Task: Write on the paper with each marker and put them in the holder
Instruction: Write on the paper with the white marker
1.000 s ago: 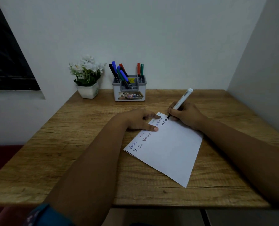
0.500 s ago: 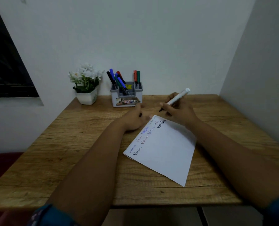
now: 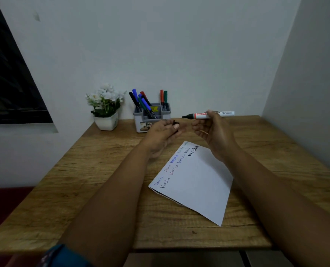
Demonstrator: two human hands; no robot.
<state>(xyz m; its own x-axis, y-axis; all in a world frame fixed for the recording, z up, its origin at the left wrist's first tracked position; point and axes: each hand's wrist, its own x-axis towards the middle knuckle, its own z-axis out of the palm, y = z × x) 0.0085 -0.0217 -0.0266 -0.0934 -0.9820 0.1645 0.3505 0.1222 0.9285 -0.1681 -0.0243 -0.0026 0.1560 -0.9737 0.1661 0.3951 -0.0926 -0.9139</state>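
Beyond your left hand [image 3: 163, 134], which pinches a small black cap [image 3: 175, 124], stands the marker holder [image 3: 152, 116]. Your right hand [image 3: 213, 130] grips the uncapped white marker [image 3: 208, 115] level, tip leftward, above the written paper [image 3: 194, 182].

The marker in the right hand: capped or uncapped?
Uncapped. The marker shows its bare black tip, and the left hand holds a small black cap.

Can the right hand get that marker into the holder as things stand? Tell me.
Probably yes. The right hand holds the white marker level beside the holder, with nothing between them. But its black tip is bare; the left hand seems to hold the cap.
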